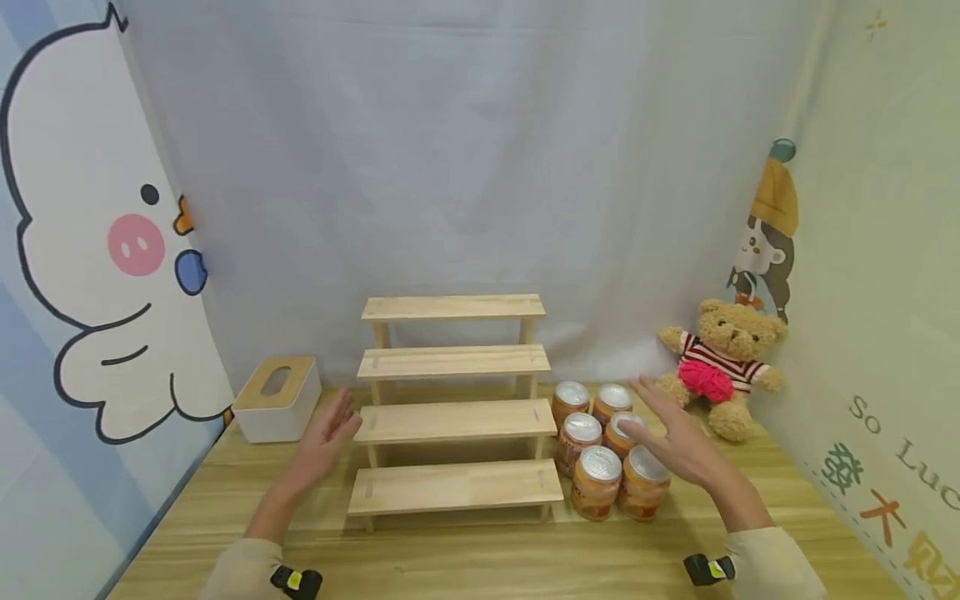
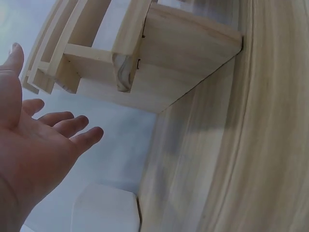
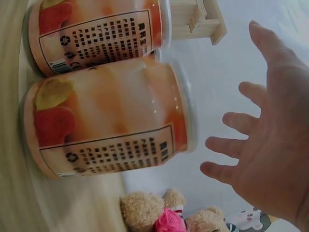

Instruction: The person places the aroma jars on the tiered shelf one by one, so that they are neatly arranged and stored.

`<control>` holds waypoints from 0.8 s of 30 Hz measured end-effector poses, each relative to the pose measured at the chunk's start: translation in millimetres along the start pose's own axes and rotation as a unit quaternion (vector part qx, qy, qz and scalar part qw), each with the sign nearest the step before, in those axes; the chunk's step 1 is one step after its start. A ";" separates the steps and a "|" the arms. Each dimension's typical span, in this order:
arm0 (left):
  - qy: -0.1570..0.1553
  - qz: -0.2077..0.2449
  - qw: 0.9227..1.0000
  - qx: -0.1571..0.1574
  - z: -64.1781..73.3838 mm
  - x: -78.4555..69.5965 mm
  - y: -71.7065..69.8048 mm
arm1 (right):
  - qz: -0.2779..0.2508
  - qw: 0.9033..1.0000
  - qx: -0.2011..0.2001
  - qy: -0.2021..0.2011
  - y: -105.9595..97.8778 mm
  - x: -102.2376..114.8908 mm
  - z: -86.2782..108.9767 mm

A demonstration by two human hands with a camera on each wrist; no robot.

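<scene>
A wooden four-step rack (image 1: 457, 486) stands in the middle of the table, its steps bare. Just left of it my left hand (image 1: 322, 442) hovers with loosely spread fingers, holding nothing. On the rack's right side several orange-labelled cans (image 1: 597, 483) with silver lids stand upright in two columns. My right hand (image 1: 686, 442) is held over the right column, fingers extended and nothing in its grasp. In the right wrist view a can (image 3: 111, 116) stands close to the spread fingers of that hand. The left wrist view shows the rack's side panel (image 2: 188, 53) beyond my left palm.
A white tissue box (image 1: 281, 408) with a wooden lid sits at the back left. At the back right a teddy bear (image 1: 731, 358) in a striped top leans by the wall. The wood-grain table (image 1: 450, 562) is bounded by a grey curtain (image 1: 465, 167) behind.
</scene>
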State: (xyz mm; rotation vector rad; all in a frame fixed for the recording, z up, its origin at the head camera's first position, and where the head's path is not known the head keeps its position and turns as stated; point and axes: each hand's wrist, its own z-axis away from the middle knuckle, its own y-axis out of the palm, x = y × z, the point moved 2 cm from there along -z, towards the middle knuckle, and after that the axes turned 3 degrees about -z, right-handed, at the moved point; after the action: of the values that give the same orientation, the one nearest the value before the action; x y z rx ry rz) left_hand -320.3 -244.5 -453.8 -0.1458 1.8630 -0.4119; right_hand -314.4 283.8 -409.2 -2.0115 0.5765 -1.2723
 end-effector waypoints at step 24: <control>-0.047 0.060 0.996 -0.040 5.3 12.4 25.2 | -0.119 0.991 -0.006 0.062 8.2 -36.4 46.1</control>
State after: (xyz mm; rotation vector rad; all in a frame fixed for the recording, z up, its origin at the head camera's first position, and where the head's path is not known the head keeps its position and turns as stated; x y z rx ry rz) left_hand -316.8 -225.9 -475.1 -0.1055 1.7868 -0.2436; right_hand -288.2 317.0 -450.8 -2.0681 0.4106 -1.5477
